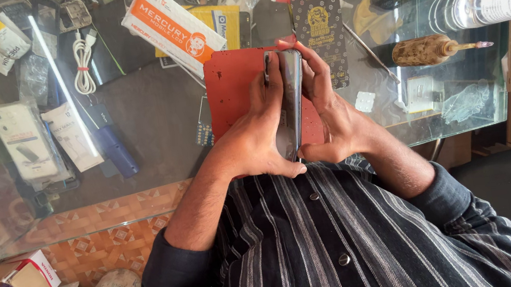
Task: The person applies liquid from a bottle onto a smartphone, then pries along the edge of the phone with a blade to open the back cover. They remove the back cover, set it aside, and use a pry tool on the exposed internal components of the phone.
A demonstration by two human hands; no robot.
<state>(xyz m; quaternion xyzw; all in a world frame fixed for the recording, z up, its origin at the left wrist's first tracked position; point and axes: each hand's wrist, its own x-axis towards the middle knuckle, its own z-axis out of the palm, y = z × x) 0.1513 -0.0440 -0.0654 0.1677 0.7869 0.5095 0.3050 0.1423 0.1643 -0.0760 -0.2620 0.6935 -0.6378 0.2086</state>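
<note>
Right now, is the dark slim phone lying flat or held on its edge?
On edge: the dark slim phone stands between both hands, above the red mat.

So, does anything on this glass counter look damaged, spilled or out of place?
Nothing looks spilled or broken. Both the left hand and the right hand grip a phone held on edge above the red mat. The glass counter is cluttered, and the brown bottle lies on its side.

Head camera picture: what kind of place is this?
Probably a phone repair shop. Both hands, left hand and right hand, hold a smartphone over a red work mat on a glass counter, with phone cases and a charging cable underneath.
</note>
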